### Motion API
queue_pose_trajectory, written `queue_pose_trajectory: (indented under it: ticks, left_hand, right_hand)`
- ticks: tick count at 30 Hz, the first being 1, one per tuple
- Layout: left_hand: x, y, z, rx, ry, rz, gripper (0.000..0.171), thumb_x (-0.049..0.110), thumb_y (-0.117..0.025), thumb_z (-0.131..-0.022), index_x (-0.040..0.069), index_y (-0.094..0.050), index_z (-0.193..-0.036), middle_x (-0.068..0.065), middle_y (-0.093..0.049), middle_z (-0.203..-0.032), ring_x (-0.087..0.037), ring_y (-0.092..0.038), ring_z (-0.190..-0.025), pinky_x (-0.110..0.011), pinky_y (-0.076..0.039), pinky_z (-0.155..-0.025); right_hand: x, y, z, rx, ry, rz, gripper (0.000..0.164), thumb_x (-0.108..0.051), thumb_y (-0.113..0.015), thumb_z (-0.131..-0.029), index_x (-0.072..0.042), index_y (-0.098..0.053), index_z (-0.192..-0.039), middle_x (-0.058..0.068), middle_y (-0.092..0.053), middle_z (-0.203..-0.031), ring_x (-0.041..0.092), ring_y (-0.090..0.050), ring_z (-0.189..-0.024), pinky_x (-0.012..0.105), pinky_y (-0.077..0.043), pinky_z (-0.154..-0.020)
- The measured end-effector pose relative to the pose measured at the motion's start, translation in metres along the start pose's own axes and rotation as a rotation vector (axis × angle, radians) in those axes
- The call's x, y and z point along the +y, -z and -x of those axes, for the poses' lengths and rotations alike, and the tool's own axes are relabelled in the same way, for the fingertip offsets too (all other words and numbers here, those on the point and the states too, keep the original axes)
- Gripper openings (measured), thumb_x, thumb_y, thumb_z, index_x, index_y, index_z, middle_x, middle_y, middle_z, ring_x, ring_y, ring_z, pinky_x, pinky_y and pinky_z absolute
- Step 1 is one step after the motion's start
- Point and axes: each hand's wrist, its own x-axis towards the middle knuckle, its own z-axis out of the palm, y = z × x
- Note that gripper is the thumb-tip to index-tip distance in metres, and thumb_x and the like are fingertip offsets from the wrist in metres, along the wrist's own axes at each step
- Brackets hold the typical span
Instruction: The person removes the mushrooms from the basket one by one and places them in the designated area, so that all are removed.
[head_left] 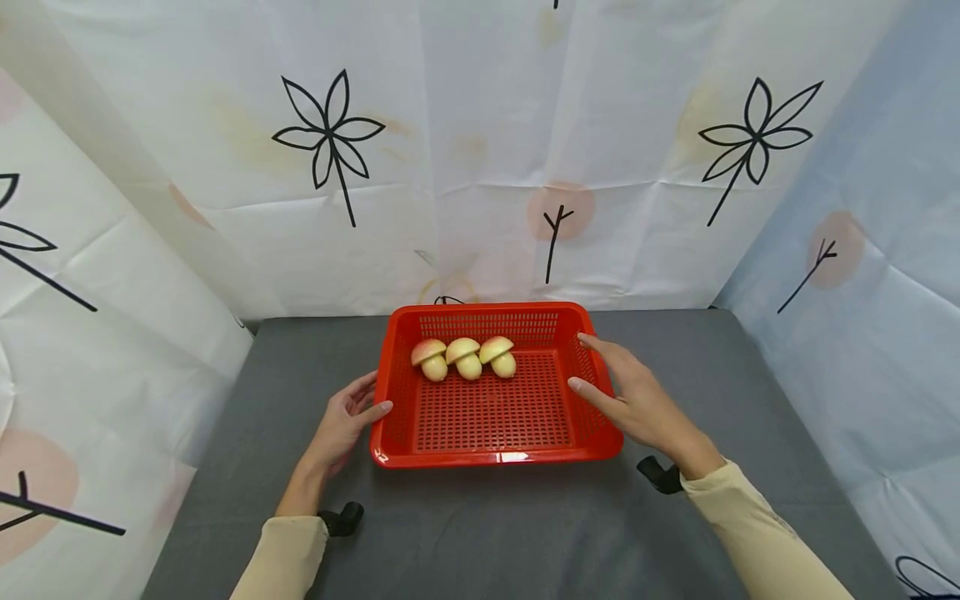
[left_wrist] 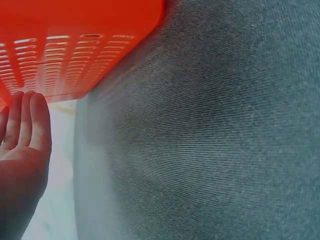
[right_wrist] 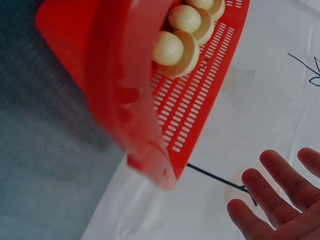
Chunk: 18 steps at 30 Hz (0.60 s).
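Observation:
A red plastic basket [head_left: 450,460] with slotted walls and a mesh floor sits on the grey table. Three mushroom-shaped pieces [head_left: 464,358] with pale stems and yellow-red caps lie in a row at its back left; the right wrist view shows these mushrooms [right_wrist: 168,49] over the rim. My left hand [head_left: 347,425] is at the basket's left side, thumb by the rim, its fingers [left_wrist: 38,120] straight along the outer wall. Over the right rim, my right hand [head_left: 637,400] has its thumb and fingers spread, holding nothing; its fingers [right_wrist: 270,185] appear apart from the basket.
Grey cloth [head_left: 480,533] covers the table around the basket. White fabric [head_left: 480,150] printed with leaves and twigs hangs behind and along both sides. Each wrist wears a black strap mount [head_left: 660,475].

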Motion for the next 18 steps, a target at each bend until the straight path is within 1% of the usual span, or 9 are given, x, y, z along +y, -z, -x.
queue_pose_trajectory:
  ticks: [3,5,10,13,18]
  left_hand:
    - [-0.001,0.0,0.0,-0.003,-0.013,0.007,0.066,0.008,-0.067,-0.098,0.0,-0.034,-0.155,-0.021,-0.044,-0.151,-0.021,-0.05,-0.128,-0.02,-0.05,-0.096]
    - [-0.002,0.0,0.0,-0.006,-0.024,0.014,0.066,0.007,-0.066,-0.099,-0.001,-0.033,-0.155,-0.022,-0.043,-0.151,-0.017,-0.051,-0.126,-0.02,-0.05,-0.097]
    - [-0.005,0.001,-0.002,-0.011,-0.052,0.029,0.065,0.006,-0.065,-0.099,-0.002,-0.033,-0.154,-0.022,-0.042,-0.152,-0.013,-0.051,-0.124,-0.019,-0.049,-0.097]
    - [-0.006,0.002,-0.002,-0.011,-0.062,0.033,0.065,0.005,-0.065,-0.098,-0.003,-0.033,-0.154,-0.023,-0.041,-0.152,-0.012,-0.051,-0.124,-0.019,-0.049,-0.098]
    - [-0.008,0.001,-0.003,-0.008,-0.069,0.043,0.065,0.003,-0.066,-0.098,-0.004,-0.033,-0.154,-0.024,-0.041,-0.151,-0.013,-0.052,-0.124,-0.02,-0.05,-0.097]
  right_hand:
    - [-0.003,-0.004,-0.01,-0.015,0.003,-0.025,0.072,-0.043,-0.066,-0.098,-0.015,-0.036,-0.157,0.011,-0.043,-0.154,0.037,-0.04,-0.139,0.065,-0.048,-0.097]
    - [-0.004,-0.006,-0.017,-0.027,0.013,-0.045,0.071,-0.042,-0.066,-0.098,-0.014,-0.038,-0.157,0.011,-0.046,-0.152,0.036,-0.041,-0.139,0.065,-0.044,-0.102]
    - [-0.006,-0.015,-0.037,-0.057,0.047,-0.088,0.069,-0.041,-0.067,-0.098,-0.01,-0.041,-0.154,0.012,-0.052,-0.148,0.034,-0.044,-0.138,0.063,-0.038,-0.108]
    - [-0.008,-0.022,-0.05,-0.084,0.034,-0.125,0.068,-0.039,-0.069,-0.097,-0.01,-0.044,-0.152,0.011,-0.052,-0.148,0.034,-0.047,-0.137,0.061,-0.041,-0.107]
    - [-0.007,-0.036,-0.075,-0.112,-0.006,-0.193,0.065,-0.029,-0.075,-0.094,-0.008,-0.047,-0.15,0.013,-0.052,-0.148,0.035,-0.05,-0.135,0.056,-0.044,-0.107]
